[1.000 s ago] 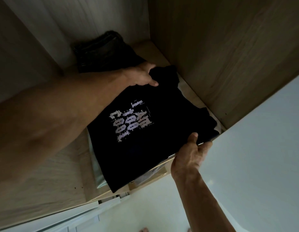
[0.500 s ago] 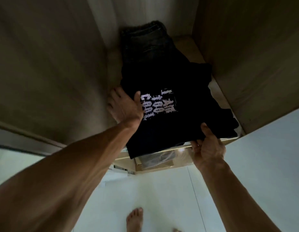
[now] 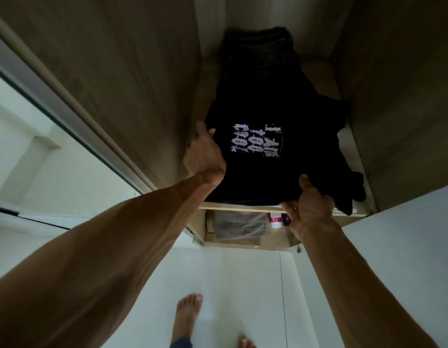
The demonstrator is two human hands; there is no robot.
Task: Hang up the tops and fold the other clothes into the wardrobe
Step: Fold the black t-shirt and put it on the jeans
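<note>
T-shirt (image 3: pixel 275 177) on shelf (image 3: pixel 243 208), before jeans (image 3: pixel 258 54)

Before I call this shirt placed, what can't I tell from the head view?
Right hand fingers: under the T-shirt; only the thumb shows.
Left hand grip: dim, fingertips merge with the shirt's edge.
Beneath the T-shirt: covered; only a pale strip shows at right.
Lower compartment: shelf edge and right hand hide most; red-and-white item too small to identify.
Print: blurred, unreadable.

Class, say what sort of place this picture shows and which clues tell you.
Probably a home wardrobe: a wooden shelf holds a black T-shirt and dark jeans; a bare foot stands below.
</note>
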